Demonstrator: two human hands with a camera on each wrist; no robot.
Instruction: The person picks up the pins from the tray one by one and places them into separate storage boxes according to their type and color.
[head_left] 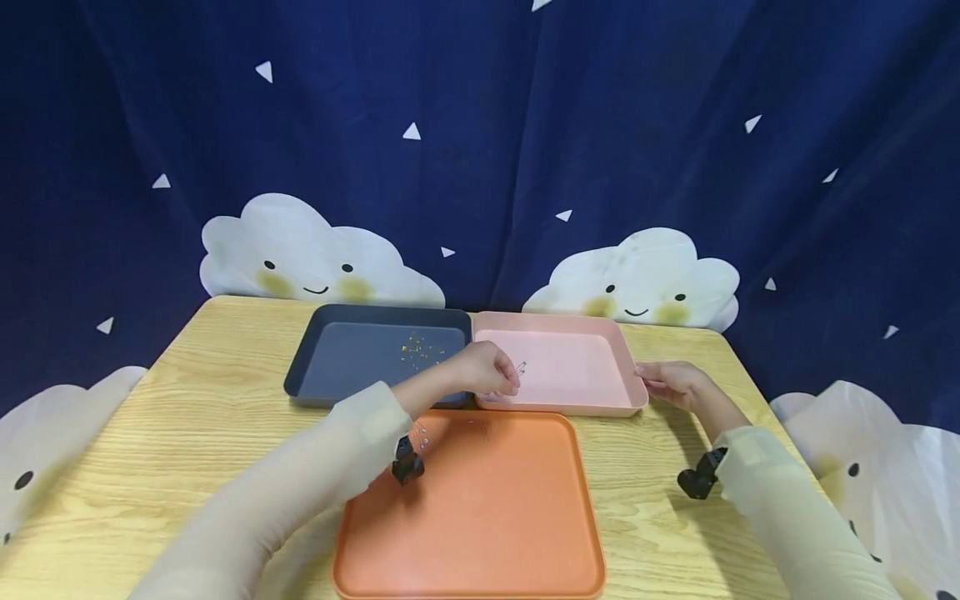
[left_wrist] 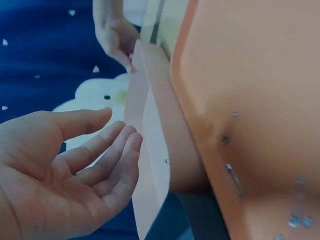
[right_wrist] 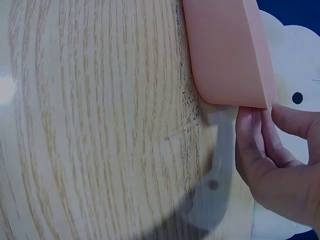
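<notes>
In the head view my left hand [head_left: 487, 369] hovers over the left end of the pink tray [head_left: 628, 367], its fingers loosely bent. The left wrist view shows the thumb apart from the fingers and nothing held. Beside that hand, a few small silver pieces like safety pins [head_left: 521, 367] lie in the pink tray. My right hand [right_wrist: 285, 155] holds this tray's right end, thumb at the rim and fingers against the outer wall. Small silver pieces [head_left: 422, 439], one shaped like a safety pin [left_wrist: 233, 179], lie in the orange tray [head_left: 480, 517] near its far left corner.
A dark blue-grey tray [head_left: 345, 358] adjoins the pink tray on the left, with tiny gold pieces [head_left: 417, 351] scattered in it. All three trays stand on a wooden table [head_left: 195, 400]. Behind the table hangs a navy curtain [head_left: 480, 150] with cloud prints.
</notes>
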